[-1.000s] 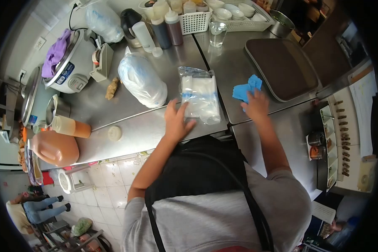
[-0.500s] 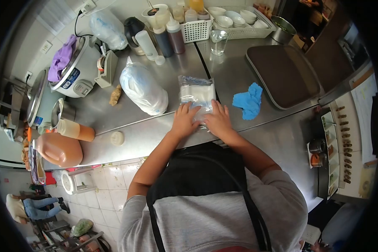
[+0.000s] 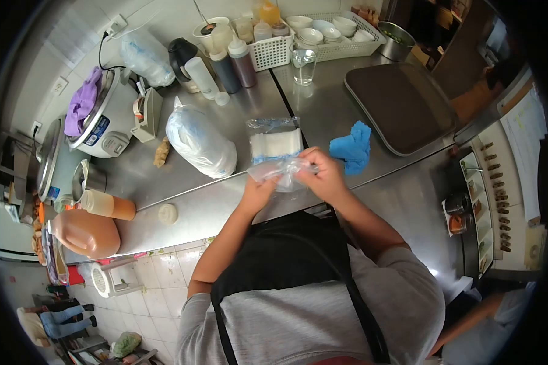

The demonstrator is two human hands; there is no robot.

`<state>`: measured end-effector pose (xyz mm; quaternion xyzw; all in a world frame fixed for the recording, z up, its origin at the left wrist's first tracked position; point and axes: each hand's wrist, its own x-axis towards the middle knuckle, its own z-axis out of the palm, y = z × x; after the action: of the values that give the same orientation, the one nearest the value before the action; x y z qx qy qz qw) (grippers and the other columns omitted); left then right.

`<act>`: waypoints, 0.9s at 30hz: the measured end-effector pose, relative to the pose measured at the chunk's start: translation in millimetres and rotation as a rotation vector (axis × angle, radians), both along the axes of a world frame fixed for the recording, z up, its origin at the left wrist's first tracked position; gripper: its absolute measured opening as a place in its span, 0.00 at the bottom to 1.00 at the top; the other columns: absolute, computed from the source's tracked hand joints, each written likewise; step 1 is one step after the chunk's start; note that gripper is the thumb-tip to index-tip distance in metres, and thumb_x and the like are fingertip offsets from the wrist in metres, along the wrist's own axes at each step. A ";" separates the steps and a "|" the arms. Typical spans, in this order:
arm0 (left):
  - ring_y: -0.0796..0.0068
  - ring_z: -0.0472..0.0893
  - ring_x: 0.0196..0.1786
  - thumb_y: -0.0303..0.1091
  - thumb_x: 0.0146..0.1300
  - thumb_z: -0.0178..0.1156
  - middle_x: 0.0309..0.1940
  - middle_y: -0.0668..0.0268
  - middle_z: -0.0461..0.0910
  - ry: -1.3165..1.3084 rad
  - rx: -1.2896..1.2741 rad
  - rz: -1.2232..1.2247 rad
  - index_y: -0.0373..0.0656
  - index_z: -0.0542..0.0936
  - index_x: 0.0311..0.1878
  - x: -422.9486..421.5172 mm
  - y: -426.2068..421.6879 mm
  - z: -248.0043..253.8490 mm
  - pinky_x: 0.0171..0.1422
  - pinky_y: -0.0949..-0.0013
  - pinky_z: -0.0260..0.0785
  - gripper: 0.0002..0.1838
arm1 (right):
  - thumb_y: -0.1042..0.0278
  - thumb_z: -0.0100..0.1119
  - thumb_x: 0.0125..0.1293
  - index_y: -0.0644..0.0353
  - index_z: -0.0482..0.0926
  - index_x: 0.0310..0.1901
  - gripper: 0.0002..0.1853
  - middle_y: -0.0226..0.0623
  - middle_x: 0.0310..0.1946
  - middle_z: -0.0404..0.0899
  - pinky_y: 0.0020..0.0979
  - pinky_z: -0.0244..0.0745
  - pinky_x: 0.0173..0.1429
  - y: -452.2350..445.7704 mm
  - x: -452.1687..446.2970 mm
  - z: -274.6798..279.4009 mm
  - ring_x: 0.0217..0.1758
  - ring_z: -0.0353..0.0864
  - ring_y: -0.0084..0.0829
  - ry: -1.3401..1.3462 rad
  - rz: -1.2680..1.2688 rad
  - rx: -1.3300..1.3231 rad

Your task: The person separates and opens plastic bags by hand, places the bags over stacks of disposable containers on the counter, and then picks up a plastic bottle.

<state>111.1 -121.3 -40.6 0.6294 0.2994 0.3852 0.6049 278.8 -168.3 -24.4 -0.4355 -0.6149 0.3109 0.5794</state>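
Observation:
Both my hands pinch a piece of clear plastic film (image 3: 268,168) just above the near part of the counter. My left hand (image 3: 262,190) has its fingers closed on the film's left side. Opposite it, my right hand (image 3: 325,176) grips the film with bent fingers. Right behind lies a clear plastic bag (image 3: 275,145) with flat white contents and a blue edge. I cannot tell whether the film is part of that bag. A crumpled blue cloth or glove (image 3: 352,148) rests to the right of my right hand. To the left stands a knotted white plastic bag (image 3: 201,143).
A brown tray (image 3: 402,106) lies at the right. Along the back are sauce bottles (image 3: 242,62), a glass of water (image 3: 304,67) and a basket of bowls (image 3: 341,45). At left are a rice cooker (image 3: 103,125), a ginger root (image 3: 162,152) and an orange jug (image 3: 88,232). Another person's arm (image 3: 472,322) shows at lower right.
My hands were lying flat on the clear bag; now they are raised and pinch the film between them. Another person's arm has come into view at lower right.

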 end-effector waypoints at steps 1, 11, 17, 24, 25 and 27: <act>0.79 0.71 0.42 0.29 0.54 0.50 0.40 0.65 0.73 -0.011 -0.127 0.027 0.36 0.72 0.38 -3.1 1.0 8.2 0.47 0.75 0.62 0.10 | 0.75 0.59 0.47 0.62 0.68 0.30 0.10 0.36 0.37 0.72 0.26 0.65 0.44 2.7 8.0 1.5 0.42 0.71 0.29 -0.015 -0.023 -0.045; 0.84 0.70 0.38 0.22 0.55 0.49 0.35 0.69 0.74 0.061 0.111 0.135 0.36 0.71 0.41 -35.0 5.0 25.6 0.44 0.79 0.62 0.09 | 0.48 0.58 0.47 0.52 0.57 0.59 0.37 0.46 0.60 0.50 0.49 0.47 0.60 -19.5 97.7 -44.3 0.64 0.47 0.47 -1.432 -0.479 -0.750; 0.85 0.69 0.36 0.23 0.55 0.50 0.33 0.71 0.73 0.148 0.066 -0.019 0.37 0.70 0.43 -42.8 8.2 26.2 0.43 0.79 0.62 0.11 | 0.60 0.60 0.47 0.57 0.61 0.56 0.33 0.49 0.59 0.53 0.34 0.51 0.61 7.0 40.5 28.5 0.63 0.53 0.39 -0.378 -0.078 -0.161; 0.84 0.69 0.35 0.28 0.52 0.54 0.31 0.71 0.72 0.297 0.018 -0.091 0.36 0.71 0.43 -46.0 1.8 30.5 0.40 0.78 0.63 0.14 | 0.71 0.57 0.45 0.58 0.72 0.38 0.15 0.38 0.49 0.66 0.35 0.61 0.51 66.5 -19.1 57.9 0.48 0.67 0.40 -0.731 -0.012 0.263; 0.84 0.69 0.34 0.28 0.53 0.54 0.31 0.71 0.72 0.385 -0.034 -0.093 0.36 0.71 0.41 -46.3 0.6 28.0 0.37 0.78 0.63 0.13 | 0.70 0.58 0.46 0.56 0.73 0.38 0.15 0.38 0.49 0.66 0.35 0.61 0.51 66.1 -30.2 72.2 0.49 0.67 0.40 -0.699 0.010 0.300; 0.83 0.70 0.30 0.30 0.54 0.54 0.30 0.70 0.72 0.562 -0.141 -0.101 0.36 0.71 0.39 -45.0 -0.9 24.2 0.30 0.77 0.64 0.11 | 0.68 0.58 0.47 0.52 0.74 0.39 0.15 0.37 0.49 0.66 0.37 0.61 0.52 65.8 -47.9 91.2 0.49 0.67 0.40 -0.630 0.048 0.369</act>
<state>66.1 -122.1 -16.4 0.6820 0.4497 0.1435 0.5586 230.9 -102.5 66.8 -0.3834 -0.8190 0.0587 0.4228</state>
